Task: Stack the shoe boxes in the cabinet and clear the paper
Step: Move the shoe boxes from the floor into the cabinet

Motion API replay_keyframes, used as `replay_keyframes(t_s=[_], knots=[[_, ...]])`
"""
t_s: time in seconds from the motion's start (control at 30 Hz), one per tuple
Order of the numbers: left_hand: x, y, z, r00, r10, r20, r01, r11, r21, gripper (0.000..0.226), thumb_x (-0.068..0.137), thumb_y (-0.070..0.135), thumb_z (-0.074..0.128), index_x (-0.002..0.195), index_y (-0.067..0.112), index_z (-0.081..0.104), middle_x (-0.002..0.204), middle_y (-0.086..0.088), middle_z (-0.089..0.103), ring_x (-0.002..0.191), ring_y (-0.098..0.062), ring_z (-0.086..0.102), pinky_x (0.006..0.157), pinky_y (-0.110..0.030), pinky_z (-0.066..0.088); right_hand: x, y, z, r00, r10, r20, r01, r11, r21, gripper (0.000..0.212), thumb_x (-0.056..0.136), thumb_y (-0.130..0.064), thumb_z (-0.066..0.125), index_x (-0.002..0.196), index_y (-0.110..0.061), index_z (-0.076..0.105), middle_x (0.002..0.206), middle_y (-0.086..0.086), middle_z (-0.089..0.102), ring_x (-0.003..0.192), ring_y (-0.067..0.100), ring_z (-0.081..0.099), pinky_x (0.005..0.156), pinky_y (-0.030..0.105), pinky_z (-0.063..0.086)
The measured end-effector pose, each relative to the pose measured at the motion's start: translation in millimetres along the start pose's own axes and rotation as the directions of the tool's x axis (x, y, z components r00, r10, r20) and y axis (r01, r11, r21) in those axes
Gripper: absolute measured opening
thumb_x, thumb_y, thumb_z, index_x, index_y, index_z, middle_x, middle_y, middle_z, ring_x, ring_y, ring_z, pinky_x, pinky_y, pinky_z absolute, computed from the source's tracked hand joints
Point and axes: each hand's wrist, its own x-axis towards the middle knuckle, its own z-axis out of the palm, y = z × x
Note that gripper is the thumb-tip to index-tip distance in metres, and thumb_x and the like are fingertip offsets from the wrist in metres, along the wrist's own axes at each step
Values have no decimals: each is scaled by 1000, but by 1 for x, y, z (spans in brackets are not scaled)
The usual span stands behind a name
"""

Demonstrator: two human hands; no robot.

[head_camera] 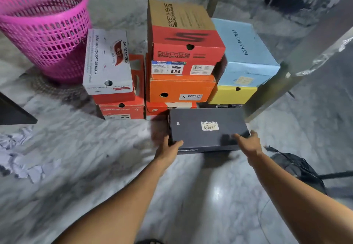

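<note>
- Head view looks down on a marble floor [95,167] where shoe boxes stand piled.
- Both hands hold a black Onitsuka Tiger box [208,129] by its near corners: the left hand [168,148] has its grip closed on the left corner, thumb on the lid; the right hand [248,143] has its grip closed on the right corner.
- This box sits in front of the pile, just beside a Nike box [155,110].
- Behind it, a red Skechers Performance box [183,33] sits atop an orange box [181,89].
- To the right, a light blue box [246,48] rests on a yellow box [232,94].
- To the left, a white Skechers box [108,62] lies on red boxes.
- Crumpled paper [17,159] lies on the floor at the left, near a pink basket [44,27].
</note>
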Motion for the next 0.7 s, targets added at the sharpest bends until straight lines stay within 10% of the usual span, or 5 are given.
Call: replay_keyframes(t_s=[0.2,0.4,0.7], knots=[[-12,-8,-36,985,36,-168,-36,999,1,33,96,47,64,121,27,58,115,1,61,94,-14,61,78,-31,46,-15,14,4,995,83,48,-81,996,-36,61,79,-55,77,112,-5,70,113,18,70,100,36,65,92,49,56],[-51,-24,-99,942,45,-334,-52,999,-12,27,94,51,65,110,30,60,109,-3,64,87,-14,64,63,-28,45,-67,-7,38,960,55,276,-111,975,191,65,76,-48,82,116,-9,50,113,21,61,103,41,65,74,50,55],[-148,-36,-248,751,41,-659,-118,990,-73,23,91,51,63,110,40,59,112,-4,59,90,-10,64,69,-27,48,-204,-110,104,677,-285,679,201,959,202,42,76,-45,73,89,-5,72,77,15,72,74,34,70,65,44,54]])
